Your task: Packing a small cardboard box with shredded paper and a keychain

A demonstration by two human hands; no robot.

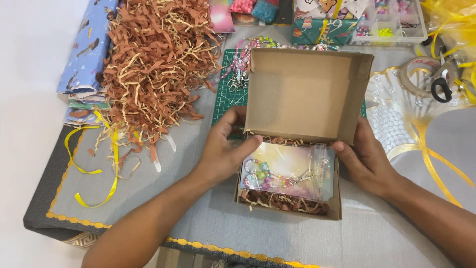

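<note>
Cardboard mailer box (302, 94) sits open on the grey tablecloth (163, 198), lid raised upright toward the far side. Left hand (225, 146) grips the box's left wall, thumb lying on the edge of the clear packet (287, 171), fingers curled together round the outside. Right hand (364, 156) clasps the right wall, thumb tip at the packet's upper right corner, remaining fingers hidden behind the lid flap. Packet holds a beaded keychain (270, 174) on a pastel card and rests flat on brown shredded paper filling (282, 201) inside the box. Loose heap of brown and cream paper shred (156, 59) lies left of the box, near yellow ribbon (111, 164). Green cutting mat (229, 97) lies behind the box; scissors (441, 84) sit at far right.
</note>
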